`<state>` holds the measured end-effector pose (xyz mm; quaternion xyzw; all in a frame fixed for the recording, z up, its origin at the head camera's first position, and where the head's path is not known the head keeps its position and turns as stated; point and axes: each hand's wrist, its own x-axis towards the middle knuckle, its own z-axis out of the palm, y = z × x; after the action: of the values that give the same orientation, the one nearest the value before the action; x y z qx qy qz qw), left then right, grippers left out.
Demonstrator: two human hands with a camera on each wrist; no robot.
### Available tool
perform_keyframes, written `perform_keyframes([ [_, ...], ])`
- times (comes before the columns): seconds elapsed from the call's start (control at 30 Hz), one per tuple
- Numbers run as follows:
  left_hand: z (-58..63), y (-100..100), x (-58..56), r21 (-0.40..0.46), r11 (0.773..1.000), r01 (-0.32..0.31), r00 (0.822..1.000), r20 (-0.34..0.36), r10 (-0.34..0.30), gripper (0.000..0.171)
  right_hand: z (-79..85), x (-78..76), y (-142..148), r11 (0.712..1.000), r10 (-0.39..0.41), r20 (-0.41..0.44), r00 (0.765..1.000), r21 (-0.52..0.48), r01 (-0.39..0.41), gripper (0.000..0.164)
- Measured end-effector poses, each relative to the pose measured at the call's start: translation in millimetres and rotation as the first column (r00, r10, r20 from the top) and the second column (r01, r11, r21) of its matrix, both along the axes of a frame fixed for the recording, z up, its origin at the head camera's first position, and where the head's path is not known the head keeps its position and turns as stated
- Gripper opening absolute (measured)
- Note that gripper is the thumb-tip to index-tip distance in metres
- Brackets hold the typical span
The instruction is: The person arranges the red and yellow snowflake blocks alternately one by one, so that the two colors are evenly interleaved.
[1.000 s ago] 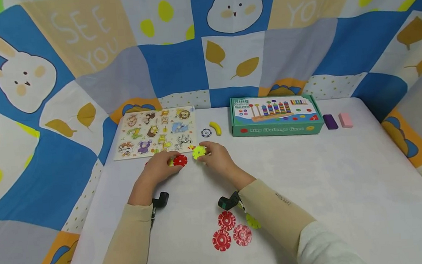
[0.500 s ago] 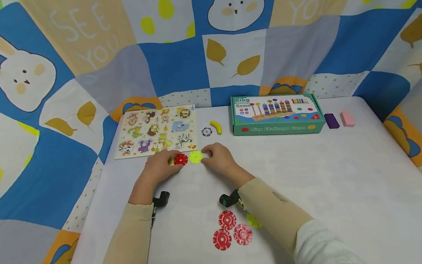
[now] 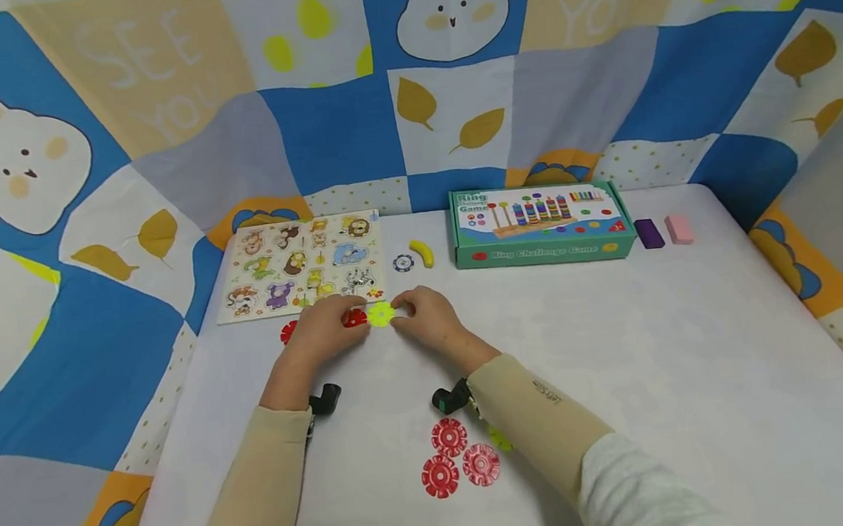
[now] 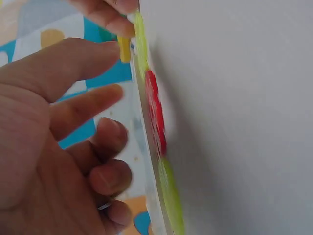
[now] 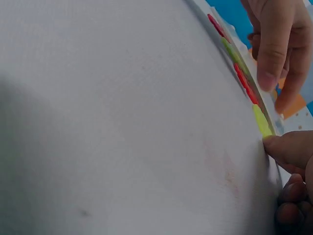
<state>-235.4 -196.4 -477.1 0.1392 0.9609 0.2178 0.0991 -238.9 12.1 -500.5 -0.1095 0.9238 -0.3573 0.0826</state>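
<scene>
A row of notched, flower-shaped building discs lies along the front edge of the animal puzzle board [image 3: 302,269]. Red and yellow-green alternate in it. At its right end, my right hand [image 3: 434,320] pinches the rim of a yellow-green disc [image 3: 380,314] between thumb and fingertips. That disc meets a red disc [image 3: 355,318] on its left. My left hand [image 3: 320,332] hovers over the row, hiding part of it; a red disc [image 3: 289,331] shows past its far side. In the left wrist view, the left fingers are spread beside another yellow-green disc [image 4: 171,196], holding nothing.
Three red discs [image 3: 440,476] and a yellow-green disc [image 3: 499,437], partly under the right sleeve, lie nearer. Behind are a patterned chip [image 3: 402,263], a toy banana [image 3: 421,254], a green game box [image 3: 542,227], a purple block [image 3: 649,234] and a pink block [image 3: 679,230].
My right hand has brought the yellow-green disc leftward and down against the red disc. My left hand has stayed nearly in place. The head view has shifted slightly.
</scene>
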Motion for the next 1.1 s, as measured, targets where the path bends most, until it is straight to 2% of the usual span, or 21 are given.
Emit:
perform_keyframes([
  [0.17, 0.1, 13, -0.8, -0.040, 0.999, 0.010, 0.999, 0.043, -0.008, 0.053, 1.2, -1.3, 1, 1.000, 0.013, 0.022, 1.000, -0.025, -0.012, 0.025],
  [0.27, -1.8, 15, -0.7, -0.041, 0.999, 0.010, 0.999, 0.041, -0.009, 0.054, 3.4, -3.6, 7, 0.995, 0.056, 0.074, 0.996, -0.084, -0.050, 0.024],
  [0.37, -4.8, 15, 0.4, -0.032, 0.999, 0.002, 0.999, 0.041, -0.001, 0.053, 9.6, -3.1, 18, 0.987, 0.114, 0.149, 0.982, -0.130, -0.095, 0.024],
  [0.47, -7.7, 14, 1.4, -0.026, 1.000, -0.007, 0.999, 0.042, 0.008, 0.050, 21.7, 6.4, 33, 0.981, 0.164, 0.196, 0.967, -0.132, -0.139, 0.026],
  [0.6, -8.2, 12, 2.9, -0.013, 1.000, -0.023, 0.999, 0.034, 0.023, 0.049, 39.2, 33.1, 56, 0.976, 0.214, 0.188, 0.958, -0.082, -0.202, 0.028],
  [0.77, -7.6, 10, 3.3, -0.019, 0.999, -0.026, 0.999, 0.027, 0.026, 0.048, 51.9, 78.5, 82, 0.964, 0.264, 0.167, 0.950, -0.074, -0.255, 0.028],
  [0.87, -7.9, 10, 3.6, -0.024, 0.999, -0.032, 0.999, 0.031, 0.033, 0.048, 50.5, 106.2, 89, 0.957, 0.290, 0.186, 0.939, -0.036, -0.288, 0.030],
  [0.97, -9.2, 11, 3.9, -0.024, 0.999, -0.033, 0.999, 0.031, 0.034, 0.047, 42.5, 130.2, 87, 0.937, 0.334, 0.192, 0.923, 0.041, -0.347, 0.034],
  [1.03, -10.3, 13, 4.1, -0.019, 0.999, -0.031, 0.999, 0.025, 0.032, 0.047, 35.9, 142.3, 84, 0.924, 0.356, 0.159, 0.921, 0.090, -0.372, 0.039],
  [1.1, -11.2, 15, 4.4, -0.012, 0.999, -0.031, 0.999, 0.018, 0.031, 0.047, 30.6, 150.7, 79, 0.920, 0.355, 0.107, 0.929, 0.136, -0.368, 0.042],
])
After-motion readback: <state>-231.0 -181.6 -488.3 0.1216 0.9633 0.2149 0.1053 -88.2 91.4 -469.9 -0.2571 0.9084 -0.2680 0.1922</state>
